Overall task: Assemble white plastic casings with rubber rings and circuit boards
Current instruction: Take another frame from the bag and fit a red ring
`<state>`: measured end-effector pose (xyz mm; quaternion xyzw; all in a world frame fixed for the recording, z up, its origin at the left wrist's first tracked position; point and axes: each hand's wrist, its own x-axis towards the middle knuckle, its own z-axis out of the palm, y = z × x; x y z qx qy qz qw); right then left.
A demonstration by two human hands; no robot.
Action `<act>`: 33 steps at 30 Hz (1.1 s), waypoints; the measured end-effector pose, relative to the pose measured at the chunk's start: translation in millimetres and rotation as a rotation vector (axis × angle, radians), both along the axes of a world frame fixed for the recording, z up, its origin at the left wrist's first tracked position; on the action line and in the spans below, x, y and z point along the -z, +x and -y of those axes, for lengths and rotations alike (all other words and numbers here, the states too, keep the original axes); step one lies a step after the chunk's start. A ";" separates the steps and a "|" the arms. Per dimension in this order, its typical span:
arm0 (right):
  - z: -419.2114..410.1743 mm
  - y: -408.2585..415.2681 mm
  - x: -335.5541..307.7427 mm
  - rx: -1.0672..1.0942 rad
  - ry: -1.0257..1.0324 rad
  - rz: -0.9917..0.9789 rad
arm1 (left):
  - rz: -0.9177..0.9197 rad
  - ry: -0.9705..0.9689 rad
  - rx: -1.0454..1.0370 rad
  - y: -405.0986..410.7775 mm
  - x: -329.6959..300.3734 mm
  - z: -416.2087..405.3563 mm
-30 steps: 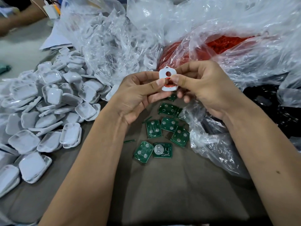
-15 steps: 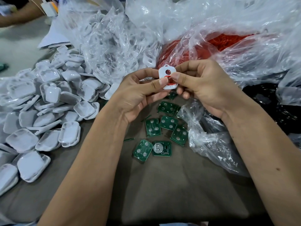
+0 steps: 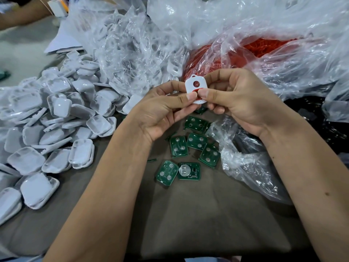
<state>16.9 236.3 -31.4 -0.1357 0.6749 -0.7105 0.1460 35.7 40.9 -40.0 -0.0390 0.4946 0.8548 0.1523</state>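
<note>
A small white plastic casing point(image 3: 193, 85) with a round hole is held upright between both hands at the centre. A red rubber ring point(image 3: 198, 90) shows through its holes. My left hand point(image 3: 164, 108) pinches the casing's lower left with the thumb on its front. My right hand point(image 3: 236, 99) pinches its right side, thumb pressed on the ring. Several green circuit boards point(image 3: 178, 145) lie on the table below the hands. A pile of white casing halves point(image 3: 56, 120) fills the left.
A clear bag of red rubber rings point(image 3: 264, 48) lies behind the hands, and another clear bag with white casings point(image 3: 132, 44) lies at the back centre. Crumpled clear plastic point(image 3: 245, 157) sits right of the boards. Another person's arm point(image 3: 22, 14) is at the far left corner.
Both hands with the casing have shifted slightly up in view. The thumbs have moved a little closer together on the casing's front.
</note>
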 end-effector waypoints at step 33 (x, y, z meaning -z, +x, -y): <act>14.2 4.4 7.9 0.310 0.312 -0.248 | -0.139 -0.282 -0.144 -0.9 6.6 -12.5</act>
